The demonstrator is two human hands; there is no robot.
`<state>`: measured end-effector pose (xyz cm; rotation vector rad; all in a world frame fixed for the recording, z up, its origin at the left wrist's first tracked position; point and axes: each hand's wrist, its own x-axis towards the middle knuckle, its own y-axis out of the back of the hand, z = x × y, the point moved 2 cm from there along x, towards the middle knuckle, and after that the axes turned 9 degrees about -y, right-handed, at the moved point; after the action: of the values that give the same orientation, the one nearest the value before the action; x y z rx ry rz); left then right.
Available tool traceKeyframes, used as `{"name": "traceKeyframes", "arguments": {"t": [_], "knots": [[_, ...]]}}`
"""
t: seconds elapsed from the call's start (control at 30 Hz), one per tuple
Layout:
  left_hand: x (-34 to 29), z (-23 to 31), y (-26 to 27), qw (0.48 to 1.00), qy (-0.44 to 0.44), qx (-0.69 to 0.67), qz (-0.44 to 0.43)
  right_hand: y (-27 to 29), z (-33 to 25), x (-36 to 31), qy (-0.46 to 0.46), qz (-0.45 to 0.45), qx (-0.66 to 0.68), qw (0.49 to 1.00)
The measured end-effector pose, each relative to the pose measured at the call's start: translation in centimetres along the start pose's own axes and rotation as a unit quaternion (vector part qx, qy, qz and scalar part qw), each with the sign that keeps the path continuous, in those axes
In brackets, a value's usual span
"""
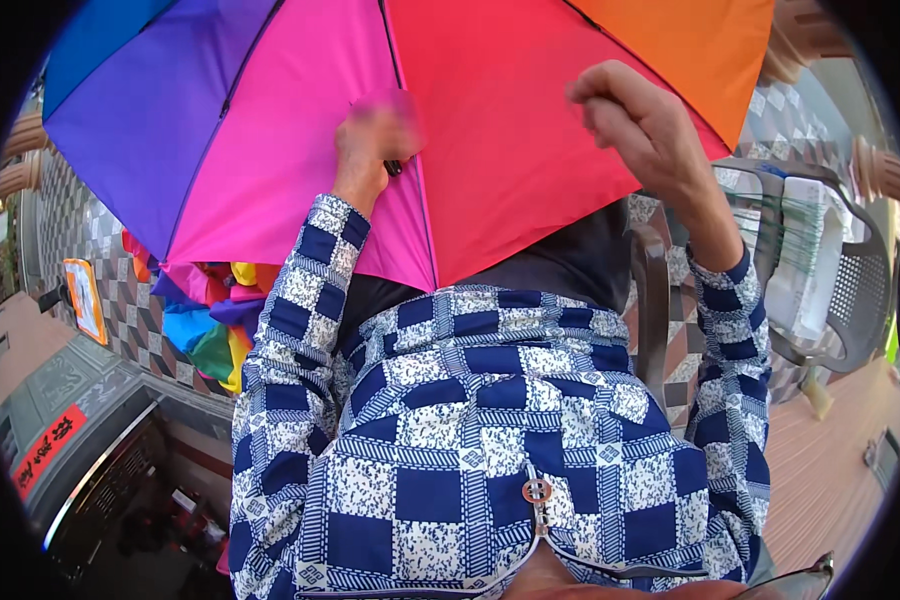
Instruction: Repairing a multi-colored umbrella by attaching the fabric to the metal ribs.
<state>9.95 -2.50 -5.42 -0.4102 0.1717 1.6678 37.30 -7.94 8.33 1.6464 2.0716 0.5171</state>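
An opened umbrella (300,150) with blue, purple, pink, red and orange panels spreads across the upper half of the view, its dark ribs showing and its near edge over my lap. My left hand (370,145) is closed in front of the pink panel, partly blurred, on what looks like part of the umbrella; a small black end pokes out below the fingers. In front of the red panel, my right hand (640,125) is raised with its fingers curled together. Its fingertips are smeared, and anything between them is too small to make out.
Colourful folded fabric (210,320) is heaped at the left beside my arm. A grey plastic chair (850,270) holding a white box (805,255) with thin green strands stands at the right. An orange-framed sign (85,300) rests on the patterned tile floor (135,325).
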Motion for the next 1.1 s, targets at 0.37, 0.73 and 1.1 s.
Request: {"name": "traceKeyframes", "arguments": {"t": [0.37, 0.73, 1.1], "knots": [[-0.1, 0.1, 0.3, 0.999, 0.039, -0.006, -0.002, -14.0, 3.0, 9.0, 0.099, 0.082, -0.163, 0.978], [-0.2, 0.1, 0.4, 0.999, 0.05, -0.007, 0.008, -15.1, 2.6, 10.3, 0.006, 0.015, -0.235, 0.972], [-0.6, 0.5, 0.4, 0.998, 0.041, -0.039, 0.018, -15.6, 1.9, 10.7, 0.041, 0.031, -0.244, 0.968]]}}
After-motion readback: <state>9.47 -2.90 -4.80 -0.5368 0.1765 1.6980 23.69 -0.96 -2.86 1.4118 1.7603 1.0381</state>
